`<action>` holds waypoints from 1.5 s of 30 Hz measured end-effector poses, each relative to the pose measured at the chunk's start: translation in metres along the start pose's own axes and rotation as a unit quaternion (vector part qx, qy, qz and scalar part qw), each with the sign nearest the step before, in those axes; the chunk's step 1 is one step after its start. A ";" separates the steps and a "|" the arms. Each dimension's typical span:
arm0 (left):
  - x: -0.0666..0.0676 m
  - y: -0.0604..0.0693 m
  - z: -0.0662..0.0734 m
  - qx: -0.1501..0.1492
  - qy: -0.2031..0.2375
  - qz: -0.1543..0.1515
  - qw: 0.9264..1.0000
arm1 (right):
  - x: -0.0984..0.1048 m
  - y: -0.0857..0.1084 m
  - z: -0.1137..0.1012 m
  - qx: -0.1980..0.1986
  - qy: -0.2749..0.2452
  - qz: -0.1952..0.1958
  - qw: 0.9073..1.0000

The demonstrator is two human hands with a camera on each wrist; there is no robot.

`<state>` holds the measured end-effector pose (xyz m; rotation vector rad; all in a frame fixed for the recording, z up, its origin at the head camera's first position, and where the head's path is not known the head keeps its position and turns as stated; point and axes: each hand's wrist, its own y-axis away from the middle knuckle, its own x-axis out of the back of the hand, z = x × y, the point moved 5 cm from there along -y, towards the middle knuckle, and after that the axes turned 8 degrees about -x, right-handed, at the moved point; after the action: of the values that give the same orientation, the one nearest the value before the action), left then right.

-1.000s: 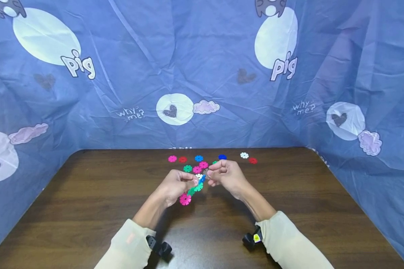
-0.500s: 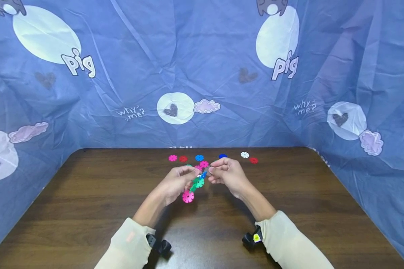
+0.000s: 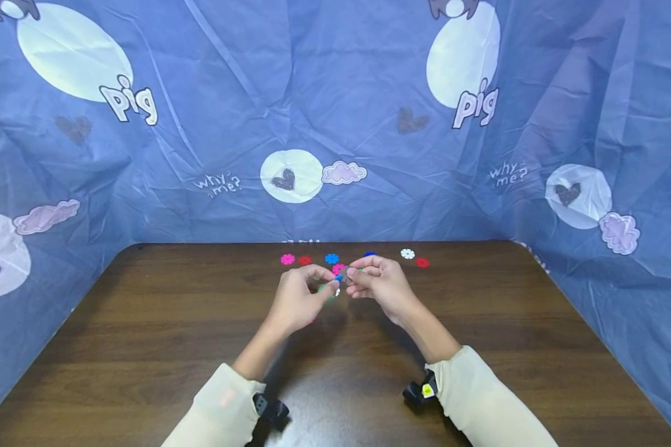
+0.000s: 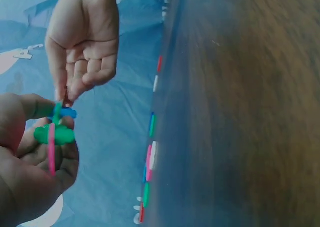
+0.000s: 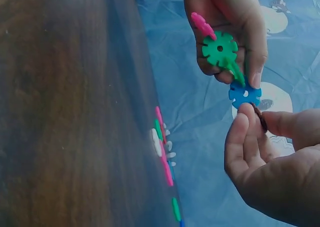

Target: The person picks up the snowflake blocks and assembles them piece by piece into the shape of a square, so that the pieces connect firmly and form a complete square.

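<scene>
My left hand [image 3: 297,299] pinches a chain of notched plastic discs by its blue end. In the right wrist view, a pink disc [image 5: 203,26] joins a green disc [image 5: 220,48], then a second green disc [image 5: 235,72] seen nearly edge-on, then a blue disc [image 5: 245,93]. Between thumb and fingers, my right hand [image 3: 384,287] pinches a brown disc [image 5: 260,118]. Its edge meets the rim of the blue disc; whether the slots are engaged I cannot tell. From the head, the left hand covers most of the chain.
Loose discs lie along the far part of the wooden table [image 3: 173,347]: pink [image 3: 287,259], red [image 3: 304,261], blue [image 3: 332,258], white [image 3: 407,254] and another red disc [image 3: 422,263]. More are partly behind the hands. A blue patterned cloth [image 3: 229,124] hangs beyond the table.
My left hand has turned and shifted slightly up and right, carrying the chain, so its pink and green discs are now mostly hidden. The right hand has barely moved, still holding the brown disc.
</scene>
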<state>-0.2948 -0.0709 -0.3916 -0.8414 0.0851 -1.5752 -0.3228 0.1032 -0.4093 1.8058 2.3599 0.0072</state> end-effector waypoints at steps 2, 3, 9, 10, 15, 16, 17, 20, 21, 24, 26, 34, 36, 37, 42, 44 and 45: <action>0.001 0.000 0.002 -0.024 -0.005 0.018 1.000 | 0.001 -0.001 -0.001 -0.001 0.002 0.004 1.000; 0.001 -0.001 0.003 -0.036 -0.009 0.027 0.999 | 0.001 -0.001 -0.001 -0.002 0.002 0.004 1.000; 0.002 -0.001 0.007 -0.100 -0.035 0.050 0.993 | 0.001 0.001 -0.003 -0.011 -0.025 -0.002 1.000; 0.001 -0.001 0.007 -0.105 -0.036 0.051 0.992 | 0.001 0.001 -0.003 -0.013 -0.030 -0.004 0.999; 0.001 -0.001 0.007 -0.111 -0.038 0.051 0.992 | 0.001 0.003 -0.004 -0.018 -0.031 -0.022 0.999; 0.001 -0.001 0.007 -0.108 -0.037 0.049 0.992 | 0.001 0.004 -0.004 -0.018 -0.030 -0.025 0.999; 0.000 -0.001 0.007 -0.106 -0.037 0.046 0.993 | 0.000 0.004 -0.005 -0.018 -0.028 -0.027 0.999; 0.000 -0.001 0.009 -0.108 -0.038 0.039 0.993 | 0.001 0.004 -0.005 -0.013 -0.021 -0.024 0.999; 0.000 -0.001 0.010 -0.111 -0.039 0.037 0.992 | 0.001 0.004 -0.006 -0.009 -0.017 -0.020 1.000; 0.000 -0.001 0.012 -0.130 -0.039 0.038 0.990 | 0.000 0.005 -0.008 0.009 0.001 -0.004 1.000; 0.001 -0.001 0.014 -0.140 -0.038 0.043 0.988 | -0.002 0.006 -0.011 0.023 0.016 0.010 1.000; 0.000 0.002 0.015 -0.164 -0.042 0.045 0.985 | -0.007 0.012 -0.017 0.032 0.035 0.026 0.999; 0.001 0.003 0.016 -0.167 -0.048 0.050 0.984 | -0.008 0.014 -0.017 0.024 0.022 0.019 0.999; 0.001 0.003 0.017 -0.168 -0.049 0.052 0.983 | -0.008 0.014 -0.017 0.022 0.015 0.014 1.000; 0.004 0.001 0.019 -0.161 -0.048 0.051 0.984 | -0.008 0.015 -0.019 0.012 -0.011 -0.009 1.000; 0.004 0.000 0.018 -0.157 -0.048 0.050 0.985 | -0.008 0.013 -0.018 0.000 -0.017 -0.018 1.000; 0.004 -0.001 0.018 -0.156 -0.048 0.049 0.985 | -0.007 0.012 -0.017 -0.006 -0.019 -0.023 1.000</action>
<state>-0.2854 -0.0675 -0.3766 -1.1384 0.3065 -1.4463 -0.3119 0.1012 -0.3903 1.7314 2.3691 -0.0171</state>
